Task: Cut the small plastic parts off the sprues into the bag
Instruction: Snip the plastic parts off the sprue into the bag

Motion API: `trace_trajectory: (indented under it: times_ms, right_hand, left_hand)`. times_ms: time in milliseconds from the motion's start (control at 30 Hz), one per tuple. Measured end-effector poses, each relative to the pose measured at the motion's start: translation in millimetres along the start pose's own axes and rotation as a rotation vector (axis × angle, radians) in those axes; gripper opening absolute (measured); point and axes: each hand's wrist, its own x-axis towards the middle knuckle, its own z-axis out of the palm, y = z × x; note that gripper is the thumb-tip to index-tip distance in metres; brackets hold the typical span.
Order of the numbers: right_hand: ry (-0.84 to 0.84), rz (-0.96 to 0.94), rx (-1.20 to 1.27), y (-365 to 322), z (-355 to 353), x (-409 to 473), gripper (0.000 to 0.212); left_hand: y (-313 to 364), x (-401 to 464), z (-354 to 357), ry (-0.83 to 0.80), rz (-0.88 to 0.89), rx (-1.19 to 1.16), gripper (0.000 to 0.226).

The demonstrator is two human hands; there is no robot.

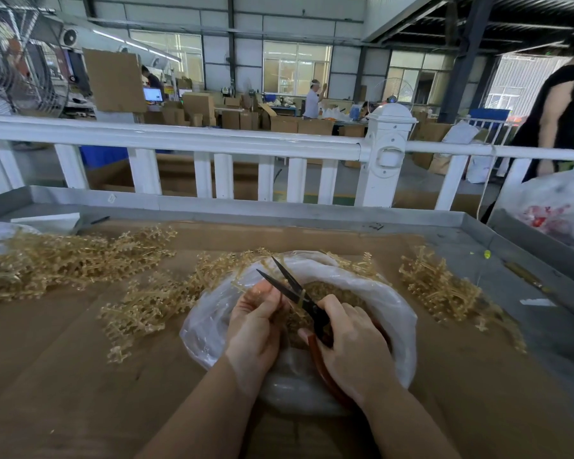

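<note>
Our right hand (348, 339) is curled round the red handles of the scissors (299, 294), whose dark blades stand open in a narrow V. Our left hand (257, 321) pinches a sprue (246, 286) between thumb and fingers, holding it up over the mouth of the bag (378, 293). We judge that we are mid-cut: the sprue seems to sit at or near the blades, though the contact is too small to tell. The next move calls for closing the blades on a stem so that the part drops into the bag, then turning the sprue to offer the next one. The scissors' long axis runs from the handles near us up and to the left, tips pointing away toward the fence (212, 140). The bag lies open on the desk (63, 376), a heap of cut parts (325, 289) inside. More sprues lie in piles left (63, 260) and right (441, 286) of it.
</note>
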Motion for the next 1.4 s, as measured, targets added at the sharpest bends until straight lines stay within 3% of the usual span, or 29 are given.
trace_trajectory:
  times_ms: [1133,1400]
  right_hand:
    - [0.036,-0.035,0.007,-2.8,1.7,0.4,0.038]
    - [0.135,0.004,0.074,-4.9,-1.6,-3.6,0.038]
  left_hand:
    - [-4.2,3.4,-0.3,-0.034,0.078,0.029,0.029]
    - [-2.6,1.9,-2.5,0.02,0.044,0.029,0.026]
